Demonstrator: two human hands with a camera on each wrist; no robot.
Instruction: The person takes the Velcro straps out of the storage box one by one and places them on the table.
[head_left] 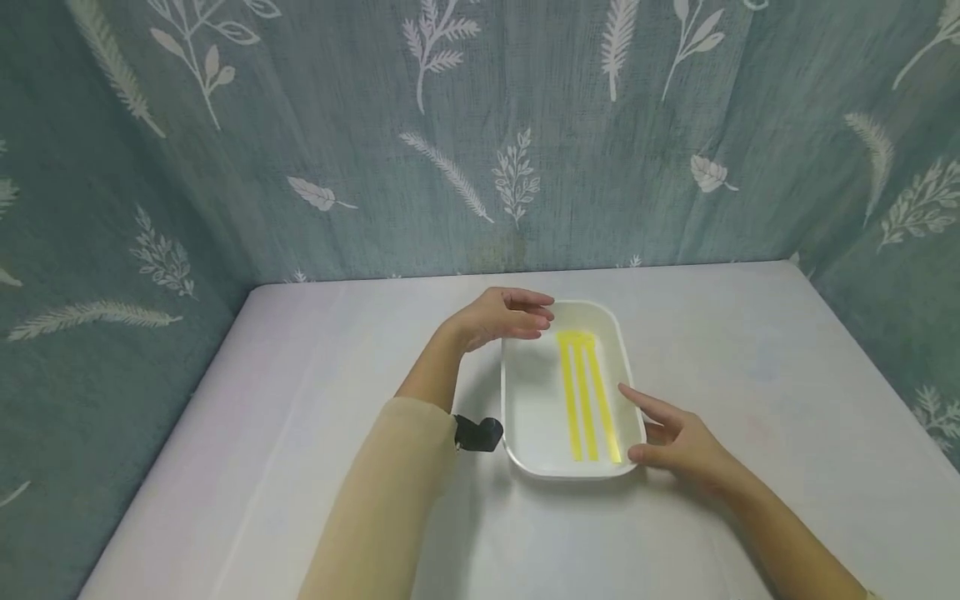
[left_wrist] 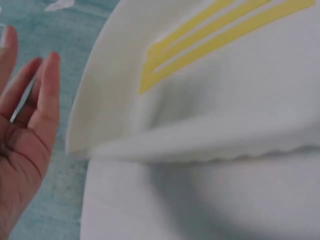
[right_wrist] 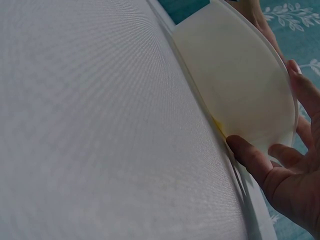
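A white rectangular tray (head_left: 528,400) with rounded corners and raised walls rests on the table. On its floor lies a yellow shape (head_left: 587,400) of three long strips joined at the far end; whether it is loose or stuck on cannot be told. My left hand (head_left: 510,317) hovers at the far left corner, fingers extended; the left wrist view shows a gap between hand (left_wrist: 30,130) and tray wall (left_wrist: 100,100). At the near right side, my right hand (head_left: 675,442) touches the tray with spread, relaxed fingers, its thumb (right_wrist: 247,155) low on the outer wall.
A white cloth-like surface (head_left: 337,392) covers the table. Blue-green fabric with white leaf prints (head_left: 375,167) hangs behind and at both sides. A small black device (head_left: 478,434) sits on the left wrist, close to the tray's left rim.
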